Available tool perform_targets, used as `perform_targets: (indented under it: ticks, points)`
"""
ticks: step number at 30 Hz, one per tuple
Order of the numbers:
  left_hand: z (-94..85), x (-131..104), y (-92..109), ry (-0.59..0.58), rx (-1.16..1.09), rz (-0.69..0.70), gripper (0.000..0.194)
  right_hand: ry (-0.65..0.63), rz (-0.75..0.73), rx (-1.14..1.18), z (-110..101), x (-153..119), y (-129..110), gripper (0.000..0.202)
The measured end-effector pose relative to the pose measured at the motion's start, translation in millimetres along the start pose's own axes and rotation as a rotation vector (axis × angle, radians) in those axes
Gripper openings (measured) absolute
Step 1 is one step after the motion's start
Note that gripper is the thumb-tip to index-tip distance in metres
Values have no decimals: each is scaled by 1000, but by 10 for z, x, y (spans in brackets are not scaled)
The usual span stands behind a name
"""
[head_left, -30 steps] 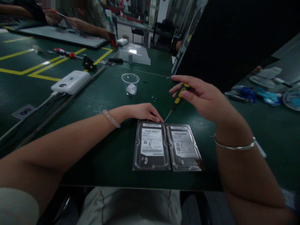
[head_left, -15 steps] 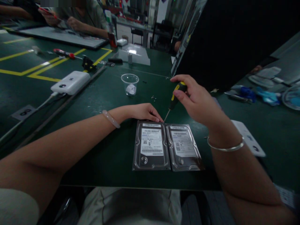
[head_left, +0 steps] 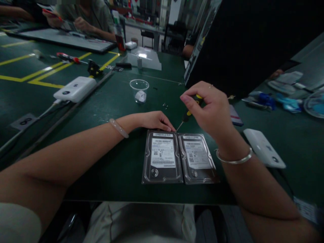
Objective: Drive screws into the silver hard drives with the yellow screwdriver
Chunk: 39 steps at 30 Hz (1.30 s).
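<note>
We sit at a green table (head_left: pixel 108 101) that spreads across most of the frame. A huge dark panel (head_left: pixel 258 44) leans over the upper right and blocks our view of much of what lies behind it. At upper left another person (head_left: pixel 97 15) works behind a pale board (head_left: pixel 58 36) with a dark rim. A clear sheet (head_left: pixel 149 59) lies at upper centre.

Our right hand (head_left: pixel 209 104), right of centre, is closed around a black-and-yellow screwdriver (head_left: pixel 186 116) and hides part of its handle. Our left hand (head_left: pixel 158 120), at the centre, has its fingers curled, the tips touching the top edge of the left hard drive (head_left: pixel 163 153) near its right corner; we cannot tell whether they pinch anything. That drive and the right hard drive (head_left: pixel 197 158) lie flat side by side at lower centre, labels up. The screwdriver slants down, its tip at the top between them; we cannot tell which it touches.

A white box (head_left: pixel 76 89) with a cable lies at middle left, and a similar one (head_left: pixel 264 148) at middle right, beside our right forearm. A bottle (head_left: pixel 120 38) of dark red liquid stands at upper left of centre. At the right edge a round clear dish (head_left: pixel 305 106), cut off by the frame, shows something blue within. Above our left hand stands a clear cup (head_left: pixel 139 88) with a crumpled white scrap (head_left: pixel 140 96) at its bottom. Smallest are a few loose screws (head_left: pixel 165 106) right of the cup.
</note>
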<state>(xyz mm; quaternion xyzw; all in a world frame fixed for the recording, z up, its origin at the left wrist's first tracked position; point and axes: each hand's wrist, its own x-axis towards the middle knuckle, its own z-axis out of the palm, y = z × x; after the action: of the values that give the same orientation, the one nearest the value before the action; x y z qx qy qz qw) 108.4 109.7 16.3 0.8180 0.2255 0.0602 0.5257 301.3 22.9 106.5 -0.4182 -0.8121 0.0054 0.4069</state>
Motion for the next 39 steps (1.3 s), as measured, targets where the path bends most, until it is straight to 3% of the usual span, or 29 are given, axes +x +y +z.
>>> perform_targets:
  ticks: [6,11,15,17,19,22,25,28,32,35,39]
  points:
    - [4,5,-25,1,-31,-19,25,-30,36,-238,-140,35,134,33]
    - [2,0,-4,-4,-17,-14,25,-229,-40,-3,-299,67,206,38]
    - [-2,-9,14,-3,-6,-11,25,-375,-120,176,-413,57,130,43]
    - [-3,-11,16,2,3,-10,26,-425,-93,260,-429,46,81,40]
    - [-3,-11,14,-1,12,-7,26,-408,-31,357,-386,37,44,30]
    - [0,-9,7,-11,11,8,26,-249,21,454,-213,27,15,16]
    - [5,-8,1,-2,-2,15,25,-79,33,463,-16,12,1,22]
    - [4,-12,4,0,9,14,25,-88,54,577,77,-8,-6,19]
    - [-2,-12,11,-9,37,15,26,-146,127,769,42,-18,18,23]
    - [-2,-7,2,-6,33,15,26,-162,89,699,-6,-7,55,28]
    - [3,-4,-6,-11,-3,4,26,-49,-10,381,-21,13,91,29]
